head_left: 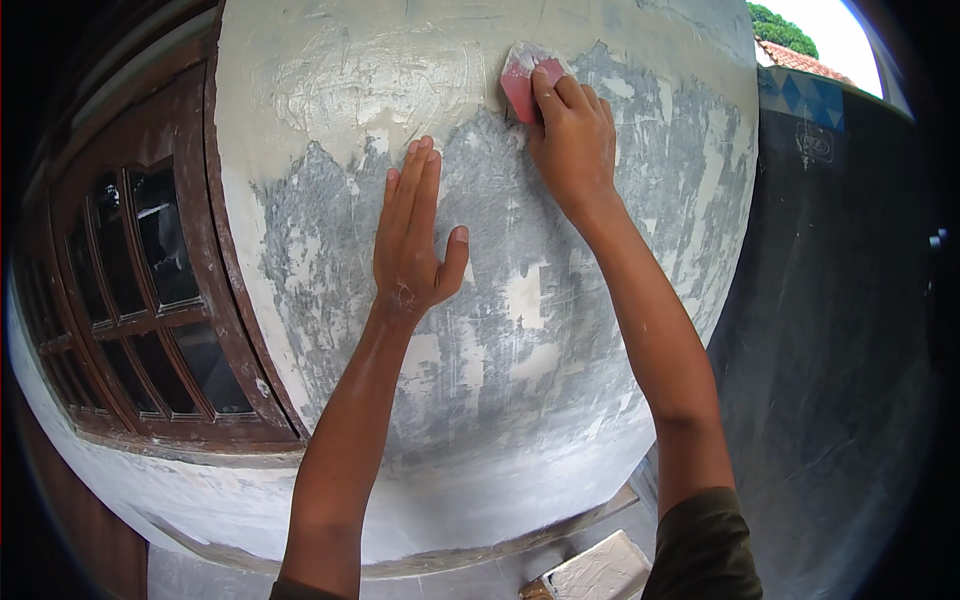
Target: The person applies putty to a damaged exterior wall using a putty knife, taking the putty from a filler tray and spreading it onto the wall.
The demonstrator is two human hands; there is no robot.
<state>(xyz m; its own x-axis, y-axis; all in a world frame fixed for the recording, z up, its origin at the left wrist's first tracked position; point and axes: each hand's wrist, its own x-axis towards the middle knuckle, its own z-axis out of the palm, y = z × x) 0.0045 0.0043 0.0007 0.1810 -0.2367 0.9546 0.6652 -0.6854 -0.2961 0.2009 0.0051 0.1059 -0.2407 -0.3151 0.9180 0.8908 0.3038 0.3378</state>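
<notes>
Scraper [518,95] clasped in right grip [578,135], apparently against wall [490,510], toward its right edge. Left grip [405,250] empty, held flat — wall contact cannot be told. Pale coat [350,90] judged to be in course of spreading over grey patches [480,210]; even pressure seems called for next. Pale mark [815,145] noted on dark sheet [840,300] — unreadable.

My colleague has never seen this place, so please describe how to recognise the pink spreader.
Find the patchy grey-and-white wall right of the brown-framed window. Near its top, the person's right hand holds the flat spreader. It is the only pink thing on that wall, with whitish smears over its upper part.
</notes>
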